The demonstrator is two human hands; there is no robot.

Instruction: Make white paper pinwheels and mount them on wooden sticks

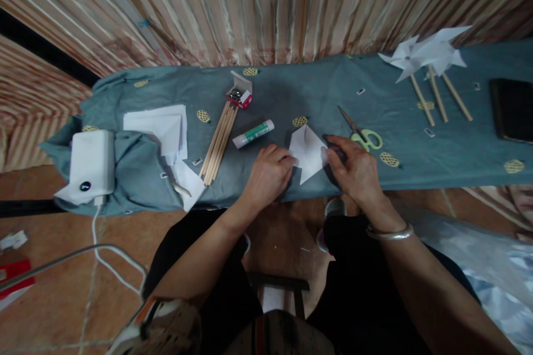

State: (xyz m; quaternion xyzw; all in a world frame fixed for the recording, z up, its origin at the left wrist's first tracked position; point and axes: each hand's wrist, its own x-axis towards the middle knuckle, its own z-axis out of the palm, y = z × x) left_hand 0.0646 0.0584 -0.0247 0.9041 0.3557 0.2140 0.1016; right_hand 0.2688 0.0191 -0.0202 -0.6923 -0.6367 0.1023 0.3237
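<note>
A folded white paper piece [308, 152] lies on the blue-grey cloth of the table [437, 161] near its front edge. My left hand [268, 175] has its fingers curled and pressed on the paper's left edge. My right hand [356, 169] rests on the cloth with its fingertips pinching the paper's right corner. A glue stick [253, 133] lies just left of the paper. Yellow-handled scissors [361, 133] lie just behind my right hand.
A bundle of wooden sticks [219, 141] and a small open box [240, 93] are left of centre. White paper sheets [160, 127] and a white device [91, 163] lie at the left. Finished paper pinwheels [431, 61] and a dark phone [513, 108] are at the right.
</note>
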